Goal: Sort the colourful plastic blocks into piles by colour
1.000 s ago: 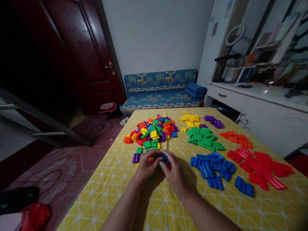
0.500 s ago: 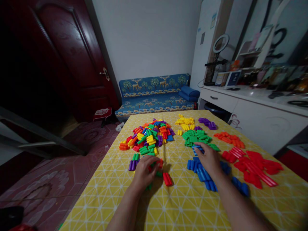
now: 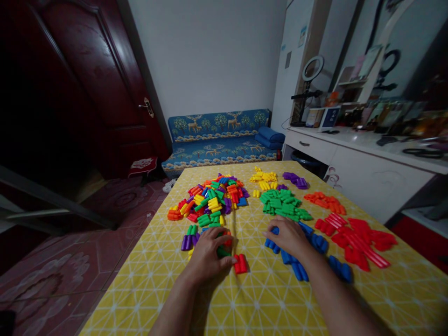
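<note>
Head view, and the left hand [image 3: 211,252] arches over a cluster of pieces, thumb and fingers apart in a loose grip, thumb tip by the red block [image 3: 241,264] on the table [image 3: 252,310]. Across, the right hand [image 3: 289,237] dips over the blue blocks [image 3: 298,269], its grip impossible to tell, green blocks [image 3: 280,203] just beyond

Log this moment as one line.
left hand: by red block; right hand: over blue blocks; mixed pile: beyond left hand; green blocks: beyond right hand
</note>
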Tool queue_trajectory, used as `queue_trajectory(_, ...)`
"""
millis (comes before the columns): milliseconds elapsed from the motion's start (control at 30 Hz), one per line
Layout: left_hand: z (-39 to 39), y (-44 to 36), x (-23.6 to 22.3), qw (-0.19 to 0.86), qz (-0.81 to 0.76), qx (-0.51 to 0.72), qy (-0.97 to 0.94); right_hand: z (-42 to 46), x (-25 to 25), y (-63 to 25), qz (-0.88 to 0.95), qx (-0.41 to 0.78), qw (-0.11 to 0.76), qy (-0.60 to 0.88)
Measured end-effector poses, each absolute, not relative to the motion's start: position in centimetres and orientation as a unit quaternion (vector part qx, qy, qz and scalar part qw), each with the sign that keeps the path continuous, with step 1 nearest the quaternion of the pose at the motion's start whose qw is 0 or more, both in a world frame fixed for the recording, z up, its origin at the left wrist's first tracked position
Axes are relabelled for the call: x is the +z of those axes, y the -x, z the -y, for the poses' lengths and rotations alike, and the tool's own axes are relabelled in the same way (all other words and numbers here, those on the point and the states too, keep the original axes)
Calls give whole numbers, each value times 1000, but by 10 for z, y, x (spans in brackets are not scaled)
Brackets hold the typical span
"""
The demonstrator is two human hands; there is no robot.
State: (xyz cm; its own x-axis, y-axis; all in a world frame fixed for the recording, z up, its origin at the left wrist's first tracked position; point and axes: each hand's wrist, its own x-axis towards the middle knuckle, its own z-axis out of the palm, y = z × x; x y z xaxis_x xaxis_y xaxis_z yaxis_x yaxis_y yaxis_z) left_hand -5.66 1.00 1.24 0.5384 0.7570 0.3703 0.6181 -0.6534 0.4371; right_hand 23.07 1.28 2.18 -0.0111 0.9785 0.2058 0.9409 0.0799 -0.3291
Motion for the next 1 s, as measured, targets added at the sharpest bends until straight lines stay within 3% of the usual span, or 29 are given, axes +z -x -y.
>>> queue_trajectory(167, -14, 55, 8, 124, -414, 283, -856, -6, 29, -207, 735, 30, 225, 639)
queue_trajectory(400, -15, 57, 4, 86, -442, 284, -847, 22, 10, -129, 819, 136, 241, 503)
queue_trajectory(600, -18, 66, 10, 44, -460, 323, -826, 21, -5, -108, 810, 136, 255, 511)
queue_trajectory(800, -16, 83, 21, -83, -669, 333, -659, 17, -6, -110, 785, 159, 295, 521)
queue_trajectory(1000, -17, 84, 19, 34, -736, 247, -629, 22, -4, -105, 816, 191, 280, 469)
